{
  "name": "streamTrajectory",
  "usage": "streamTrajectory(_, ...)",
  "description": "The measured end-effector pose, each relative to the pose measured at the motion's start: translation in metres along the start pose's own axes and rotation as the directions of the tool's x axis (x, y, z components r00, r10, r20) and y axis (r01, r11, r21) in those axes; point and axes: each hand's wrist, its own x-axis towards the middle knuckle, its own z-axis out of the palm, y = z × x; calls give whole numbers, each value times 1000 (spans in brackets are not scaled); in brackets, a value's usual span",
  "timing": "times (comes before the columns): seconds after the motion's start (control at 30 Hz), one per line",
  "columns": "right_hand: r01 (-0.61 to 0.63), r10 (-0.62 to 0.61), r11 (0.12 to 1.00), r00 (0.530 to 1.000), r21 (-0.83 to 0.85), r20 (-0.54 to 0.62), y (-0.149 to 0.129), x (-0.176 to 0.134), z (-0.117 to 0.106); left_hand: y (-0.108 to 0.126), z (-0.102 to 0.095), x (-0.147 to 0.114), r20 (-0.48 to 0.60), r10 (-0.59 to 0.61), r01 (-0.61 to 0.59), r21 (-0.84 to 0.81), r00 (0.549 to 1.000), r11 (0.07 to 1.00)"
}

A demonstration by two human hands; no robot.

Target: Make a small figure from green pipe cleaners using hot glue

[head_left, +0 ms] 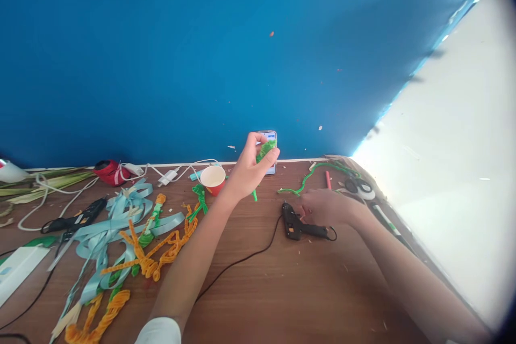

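Observation:
In front of a phone [272, 169] propped against the wall, my left hand [245, 169] pinches a bunch of fuzzy green pipe cleaner [266, 148] between thumb and fingers. A short green stem [255, 195] hangs below that hand. My right hand [328, 207] is smeared by motion, over the table just above the handle of a black hot glue gun [294, 223]. Whether it touches the glue gun or holds anything I cannot tell. Behind the right hand, a long green pipe cleaner [310, 173] curves across the table near a red stick [328, 179].
At left, light blue ribbon [129, 204] lies tangled with orange pipe cleaners [149, 263]. A paper cup [213, 177] stands by the blue wall [193, 64]. Another black glue gun [80, 217], white cables and a white box [20, 269] lie farther left. A tape roll [363, 189] sits right.

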Motion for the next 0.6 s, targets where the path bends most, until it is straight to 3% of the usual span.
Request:
streamTrajectory(0.17,-65,69,993,997,-98,43,-18,-2,16,6,3,-3,-60,-23,25,29,998,999)
streamTrajectory(0.3,-98,97,987,995,-131,-9,-25,-1,29,9,1,-2,-112,4,7,98,994,995)
streamTrajectory(0.47,-188,174,971,979,-148,-102,-28,12,47,9,-1,-3,-159,16,-4,70,987,998)
streamTrajectory(0.6,-140,119,973,985,-185,-123,-27,8,47,13,-1,-6,-201,8,-1,34,980,999)
